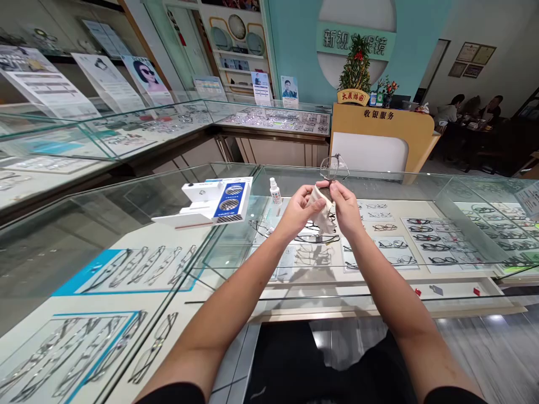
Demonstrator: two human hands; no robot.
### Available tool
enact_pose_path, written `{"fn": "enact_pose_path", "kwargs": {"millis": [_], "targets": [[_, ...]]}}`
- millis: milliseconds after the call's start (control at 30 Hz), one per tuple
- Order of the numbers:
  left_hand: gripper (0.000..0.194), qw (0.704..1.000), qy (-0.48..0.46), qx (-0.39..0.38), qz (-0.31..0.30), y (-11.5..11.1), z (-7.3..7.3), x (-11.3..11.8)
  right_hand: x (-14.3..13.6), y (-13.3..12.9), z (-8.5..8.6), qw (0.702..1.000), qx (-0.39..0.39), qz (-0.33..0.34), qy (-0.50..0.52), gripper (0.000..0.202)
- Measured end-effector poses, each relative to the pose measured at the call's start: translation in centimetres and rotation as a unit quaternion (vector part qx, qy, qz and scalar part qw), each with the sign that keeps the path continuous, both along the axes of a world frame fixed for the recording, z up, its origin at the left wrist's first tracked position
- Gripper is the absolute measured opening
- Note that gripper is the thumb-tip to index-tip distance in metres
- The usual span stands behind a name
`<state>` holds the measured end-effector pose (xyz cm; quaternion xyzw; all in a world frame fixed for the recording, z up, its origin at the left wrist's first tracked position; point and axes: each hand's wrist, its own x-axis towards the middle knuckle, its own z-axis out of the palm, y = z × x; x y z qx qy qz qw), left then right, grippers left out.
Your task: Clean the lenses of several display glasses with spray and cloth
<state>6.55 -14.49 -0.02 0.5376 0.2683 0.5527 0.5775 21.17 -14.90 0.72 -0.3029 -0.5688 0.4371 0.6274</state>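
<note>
The step in hand looks like wiping the glasses (336, 167), held up above the far side of the glass-topped table (328, 313). The left hand (300, 212) has its fingers pinched on a pale cloth (324, 217); the right hand (346, 209) has its fingers closed at the lower part of the glasses. The next move seems to call for a steady right grip and light cloth pressure. A small bottle (275, 192) stands just left.
</note>
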Motion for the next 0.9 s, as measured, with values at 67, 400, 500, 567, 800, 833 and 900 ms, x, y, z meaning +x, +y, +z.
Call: {"fn": "enact_pose_path", "kwargs": {"millis": [67,400,500,567,800,833,900], "targets": [[0.081,0.999,-0.002,-0.022,-0.023,0.0,-0.3,0.2,0.0,0.0,0.1,1.000,0.013,0.005,-0.007,0.054],[0.070,0.996,-0.036,-0.060,-0.048,0.8,-0.8,0.3,-0.2,-0.4,1.1,0.998,0.001,0.039,-0.043,0.057],[0.069,0.997,-0.043,-0.051,-0.048,0.8,-0.5,0.3,-0.2,-0.4,1.3,0.998,0.005,0.046,-0.045,0.056],[0.071,0.997,-0.042,-0.041,-0.047,0.8,-0.3,0.3,-0.2,-0.3,1.4,0.998,0.014,0.042,-0.051,0.056],[0.074,0.999,-0.042,-0.008,-0.026,1.5,0.1,0.1,-0.4,-0.2,1.9,0.996,0.043,0.017,-0.075,0.059],[0.073,0.999,-0.039,-0.006,-0.020,1.5,0.1,0.1,-0.4,-0.5,2.0,0.996,0.043,0.017,-0.078,0.059],[0.072,0.999,-0.027,-0.010,-0.017,1.2,0.3,0.2,-0.1,-1.3,2.1,0.996,0.038,0.019,-0.081,0.057]]}}
